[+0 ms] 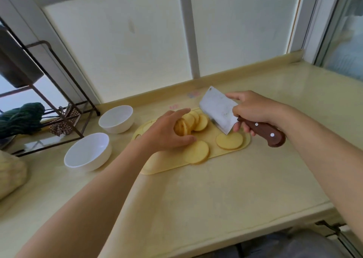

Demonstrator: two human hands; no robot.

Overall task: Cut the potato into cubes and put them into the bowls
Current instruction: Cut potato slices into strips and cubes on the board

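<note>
You'd only reached slices (196, 121), no cubes, bowls (121, 127) empty; left hand (167, 135) gripped slices at the board's (211, 134) far edge, right hand (253, 110) clamped the cleaver (218, 108).

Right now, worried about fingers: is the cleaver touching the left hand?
Apart. The head view shows potato slices and board between the cleaver and left hand.

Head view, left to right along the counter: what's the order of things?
Green bundle → near bowl → far bowl → left hand → cleaver → right hand. Potato slices left out: they overlap the left hand and the cleaver.
</note>
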